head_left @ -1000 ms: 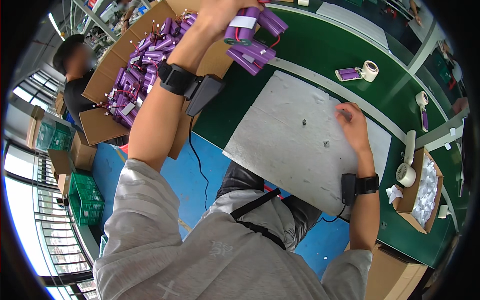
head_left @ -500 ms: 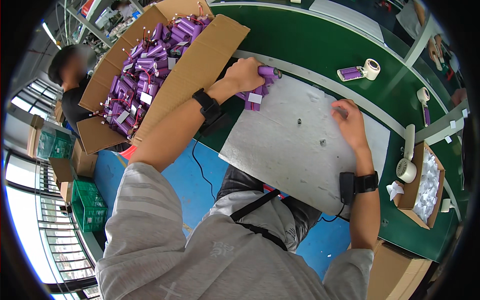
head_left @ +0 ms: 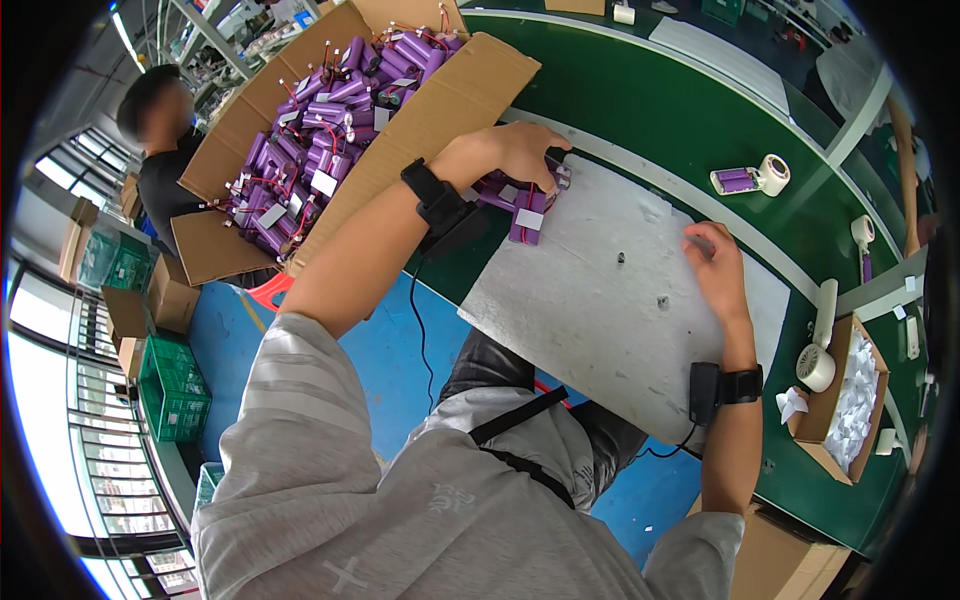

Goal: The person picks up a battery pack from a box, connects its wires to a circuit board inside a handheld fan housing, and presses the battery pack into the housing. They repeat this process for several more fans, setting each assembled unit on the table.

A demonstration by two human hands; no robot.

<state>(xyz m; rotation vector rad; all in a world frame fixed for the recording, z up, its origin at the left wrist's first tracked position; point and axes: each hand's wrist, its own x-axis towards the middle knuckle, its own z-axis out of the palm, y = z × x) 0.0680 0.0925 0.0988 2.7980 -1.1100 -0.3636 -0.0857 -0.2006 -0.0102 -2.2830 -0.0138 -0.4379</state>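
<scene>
The left hand (head_left: 515,150) is closed over a bundle of purple battery packs (head_left: 520,200), which lies on the far left corner of the grey board (head_left: 600,310) just under its palm. The right hand (head_left: 718,270) lies flat and open on the board's right side, holding nothing. Left of the left hand, a cardboard box (head_left: 440,100) holds many more purple packs.

Grey short-sleeved shirt (head_left: 330,480); black strap (head_left: 520,450) across the chest. Black wristband with a boxy black module on each wrist (head_left: 440,205) (head_left: 722,385); thin black cable hangs from each.
</scene>
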